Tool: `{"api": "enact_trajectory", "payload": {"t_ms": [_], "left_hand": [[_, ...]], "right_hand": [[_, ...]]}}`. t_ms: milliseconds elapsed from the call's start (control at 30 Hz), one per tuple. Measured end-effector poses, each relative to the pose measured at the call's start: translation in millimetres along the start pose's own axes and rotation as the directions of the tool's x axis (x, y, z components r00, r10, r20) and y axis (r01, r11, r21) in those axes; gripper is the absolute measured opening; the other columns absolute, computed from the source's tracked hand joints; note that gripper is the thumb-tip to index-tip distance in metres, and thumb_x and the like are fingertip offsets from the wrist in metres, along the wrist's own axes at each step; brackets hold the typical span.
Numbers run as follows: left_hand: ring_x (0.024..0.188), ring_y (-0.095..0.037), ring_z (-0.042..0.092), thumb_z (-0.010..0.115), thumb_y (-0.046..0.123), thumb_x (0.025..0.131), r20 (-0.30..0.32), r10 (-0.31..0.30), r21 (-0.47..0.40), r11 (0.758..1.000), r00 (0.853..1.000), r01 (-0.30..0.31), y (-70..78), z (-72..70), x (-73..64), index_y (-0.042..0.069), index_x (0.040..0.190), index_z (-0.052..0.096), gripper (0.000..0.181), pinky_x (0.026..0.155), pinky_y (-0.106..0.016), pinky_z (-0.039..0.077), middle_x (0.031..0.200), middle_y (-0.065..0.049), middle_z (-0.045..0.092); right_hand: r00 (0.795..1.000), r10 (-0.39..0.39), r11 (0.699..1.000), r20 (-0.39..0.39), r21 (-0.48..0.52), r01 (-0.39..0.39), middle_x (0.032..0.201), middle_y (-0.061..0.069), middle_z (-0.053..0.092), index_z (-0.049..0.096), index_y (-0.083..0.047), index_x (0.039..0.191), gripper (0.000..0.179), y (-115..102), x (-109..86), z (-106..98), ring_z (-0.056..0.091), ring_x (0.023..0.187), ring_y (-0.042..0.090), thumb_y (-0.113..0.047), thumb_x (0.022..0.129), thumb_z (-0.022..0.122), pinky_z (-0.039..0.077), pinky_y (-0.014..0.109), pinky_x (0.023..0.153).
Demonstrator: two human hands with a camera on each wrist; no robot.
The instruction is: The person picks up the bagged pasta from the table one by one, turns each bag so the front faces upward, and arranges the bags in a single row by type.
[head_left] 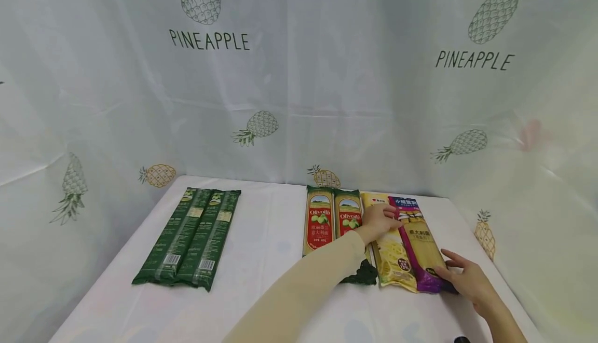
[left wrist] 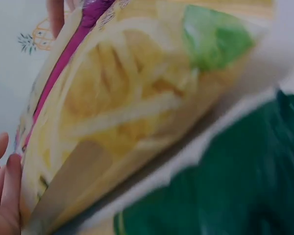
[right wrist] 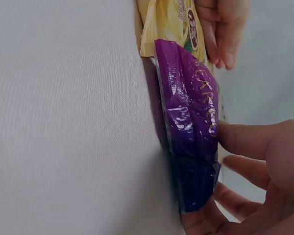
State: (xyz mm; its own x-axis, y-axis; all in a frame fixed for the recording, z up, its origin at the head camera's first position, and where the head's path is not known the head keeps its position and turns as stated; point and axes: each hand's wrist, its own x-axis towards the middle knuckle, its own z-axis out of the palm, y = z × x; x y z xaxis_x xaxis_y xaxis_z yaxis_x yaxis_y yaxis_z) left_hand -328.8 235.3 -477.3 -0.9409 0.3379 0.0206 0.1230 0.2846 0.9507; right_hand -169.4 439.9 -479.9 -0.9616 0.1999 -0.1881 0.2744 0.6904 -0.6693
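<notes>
Purple spaghetti packet lies along the right side of the yellow noodle packet. Your right hand pinches the purple spaghetti packet's near corner; your left hand, fingers loosely extended, rests over the yellow noodle packet. Guide both ends evenly, preventing crumpling.

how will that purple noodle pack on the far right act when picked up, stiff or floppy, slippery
The purple noodle pack likely stays fairly stiff along its middle, where straight pale noodles seem to show. Its creased end, at the right hand, may flex or crumple. The glossy wrapper could be a little slippery.
</notes>
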Motion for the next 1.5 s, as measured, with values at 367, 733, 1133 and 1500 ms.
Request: {"api": "enact_trajectory", "payload": {"t_ms": [367,733,1133,1500], "left_hand": [[0.105,-0.013,0.069,0.082,0.016,0.095,0.099,0.083,-0.062,0.995,0.992,-0.077,-0.7,-86.6,-8.2,0.016,0.133,0.074,0.038,0.086,-0.035,0.060,0.127,-0.005,0.074],[0.119,-0.022,0.068,0.083,0.025,0.095,0.115,0.097,0.009,0.995,0.989,-0.099,-5.2,-206.8,-36.9,0.018,0.141,0.068,0.049,0.097,-0.041,0.058,0.134,-0.006,0.070],[0.128,-0.030,0.065,0.078,0.030,0.100,0.052,0.032,0.093,0.995,0.998,-0.037,-27.0,-345.7,-72.8,0.020,0.156,0.054,0.062,0.110,-0.051,0.051,0.149,-0.011,0.061],[0.131,-0.043,0.058,0.071,0.030,0.105,-0.007,-0.013,0.181,0.983,1.000,0.014,-83.0,-434.1,-112.7,0.012,0.163,0.042,0.067,0.110,-0.061,0.048,0.154,-0.023,0.051]], "right_hand": [[0.977,-0.155,0.982,-0.143,-0.127,0.138,0.150,0.043,0.045,0.041,0.006,0.158,0.068,-42.3,-21.9,-1.1,0.053,0.129,0.063,-0.032,0.107,0.065,0.052,0.069,0.095],[0.987,-0.148,0.968,-0.056,0.197,0.156,0.164,0.026,0.035,0.029,-0.016,0.169,0.074,-133.5,-48.4,54.8,0.048,0.142,0.051,-0.018,0.106,0.068,0.051,0.063,0.106],[0.959,-0.281,0.830,0.043,0.512,0.220,0.162,0.024,0.040,0.033,-0.019,0.167,0.079,-220.7,-67.9,157.5,0.064,0.125,0.034,-0.015,0.100,0.076,0.062,0.047,0.092],[0.938,-0.284,0.773,0.199,0.626,0.101,0.163,0.027,0.032,0.026,-0.016,0.169,0.092,-281.0,-71.4,244.3,0.068,0.107,0.020,-0.019,0.095,0.081,0.065,0.042,0.082]]}}
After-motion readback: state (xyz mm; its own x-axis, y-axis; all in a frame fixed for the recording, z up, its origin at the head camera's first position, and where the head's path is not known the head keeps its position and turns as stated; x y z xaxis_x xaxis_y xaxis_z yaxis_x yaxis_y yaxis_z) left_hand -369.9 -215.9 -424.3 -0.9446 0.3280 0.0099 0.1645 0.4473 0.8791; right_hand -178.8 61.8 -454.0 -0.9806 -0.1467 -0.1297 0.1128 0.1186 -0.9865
